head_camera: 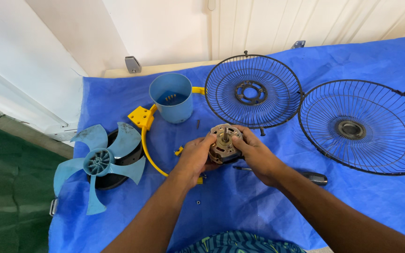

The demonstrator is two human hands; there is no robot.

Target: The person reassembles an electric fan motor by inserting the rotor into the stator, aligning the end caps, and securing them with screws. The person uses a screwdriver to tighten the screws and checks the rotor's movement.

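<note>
Left hand (194, 157) and right hand (257, 154) both grip the motor (224, 143) from opposite sides, shaft up, above the middle of the blue-covered worktop (240, 206). A screwdriver (312, 177) lies just under the right wrist. Beyond stand a blue cup (171, 97) and two wire grilles (253, 91) (363, 125); the fan blade (99, 163) lies at the left edge.

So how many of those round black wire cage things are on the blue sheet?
2. One round black wire fan guard lies beyond the hands, beside the blue plastic cup. The other, larger-looking one lies at the right. None seems hidden.
</note>
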